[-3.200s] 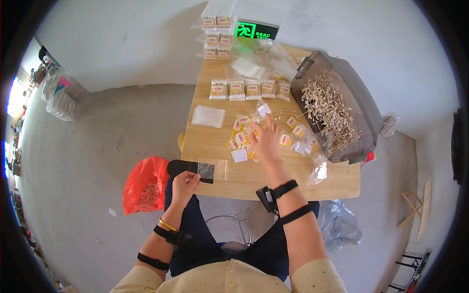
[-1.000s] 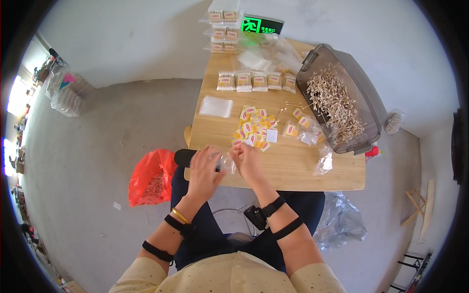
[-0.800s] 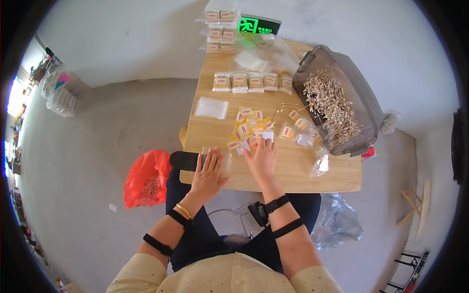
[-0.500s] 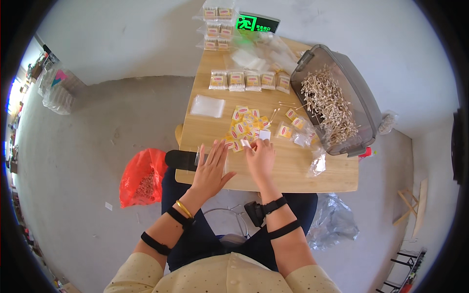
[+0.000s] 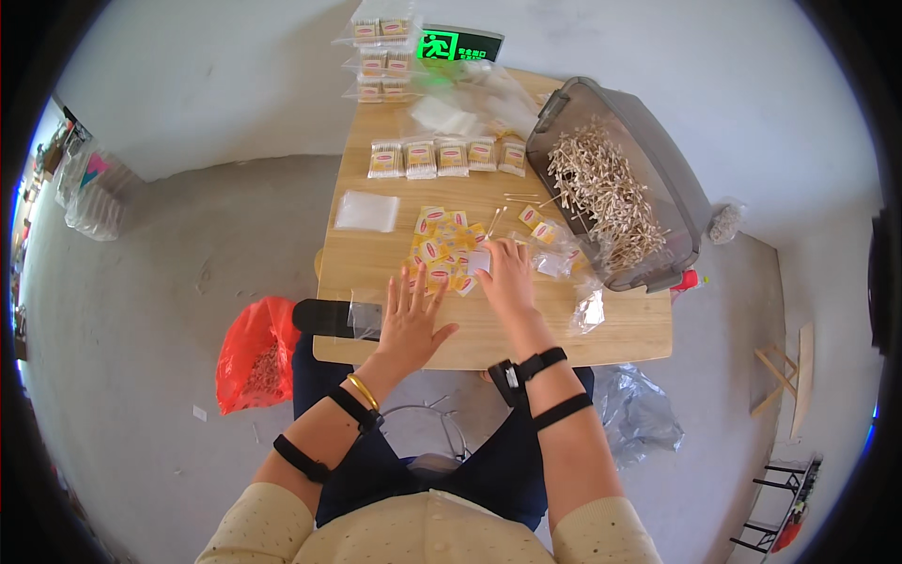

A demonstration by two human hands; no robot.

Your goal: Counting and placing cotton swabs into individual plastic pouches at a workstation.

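My left hand [image 5: 411, 315] is open, palm down and fingers spread, its fingertips at the near edge of a loose pile of small yellow-and-white cards [image 5: 434, 250]. Beside it, a clear plastic bag [image 5: 364, 317] lies across a black strip [image 5: 318, 318] that juts over the table's left edge. On the pile's right side, my right hand [image 5: 512, 287] has its fingers bent, with thumb and index finger at a white card [image 5: 478, 262]. Its palm and other fingertips are hidden. Two loose cotton swabs [image 5: 497, 220] lie just beyond that hand.
A grey bin [image 5: 672, 174] of cotton swabs lies tilted at the right. Filled swab packs [image 5: 420, 159] stand in a row farther back, with a stack of clear bags [image 5: 367, 211] nearer. Crumpled clear packets [image 5: 589, 308] lie right; a red bag [image 5: 258, 352] is on the floor.
The view has shifted, moving the table leftward in the picture. My right hand has gone from the pile's near edge, where it held a small white piece, to the white card farther right.
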